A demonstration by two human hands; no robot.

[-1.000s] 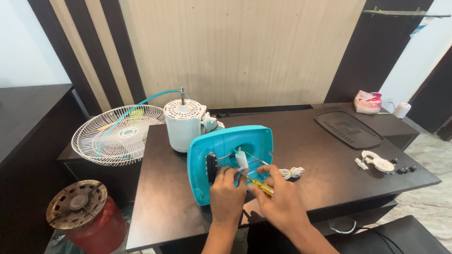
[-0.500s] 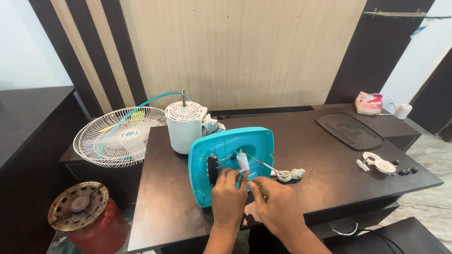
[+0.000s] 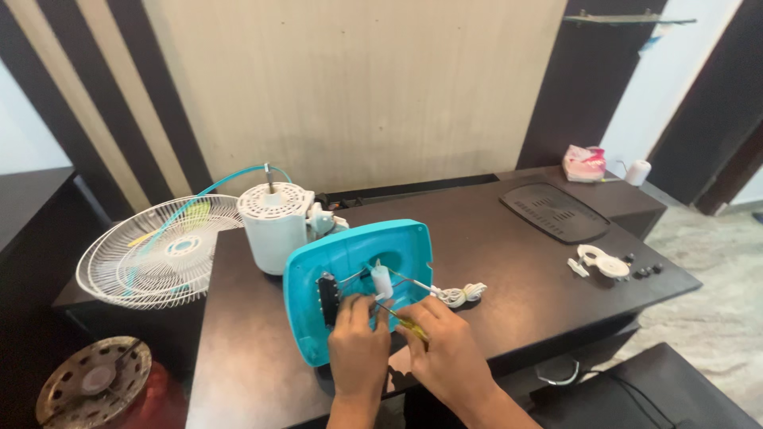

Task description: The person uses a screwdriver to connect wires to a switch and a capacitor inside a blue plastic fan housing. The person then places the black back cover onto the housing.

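A turquoise plastic fan base [image 3: 350, 262] stands tilted on the dark table [image 3: 509, 278], its open underside facing me. Inside it sit a black switch block [image 3: 327, 299], a white cylindrical capacitor [image 3: 382, 280] and thin wires. My left hand [image 3: 359, 349] rests against the lower inside of the base, fingers by the switch block. My right hand [image 3: 447, 357] grips a yellow-handled screwdriver [image 3: 407, 321] whose tip points into the base near the capacitor. A coiled white cord [image 3: 459, 295] lies just right of the base.
A white fan motor housing [image 3: 273, 226] stands behind the base, with a white wire fan guard [image 3: 159, 250] to its left. A black grille panel [image 3: 554, 211], white small parts [image 3: 601, 262] and black screws [image 3: 645, 270] lie on the right. A rusty round disc [image 3: 91, 381] sits low left.
The view has shifted slightly. My right hand with the screwdriver has moved in closer to the base, next to my left hand. The base stays put.
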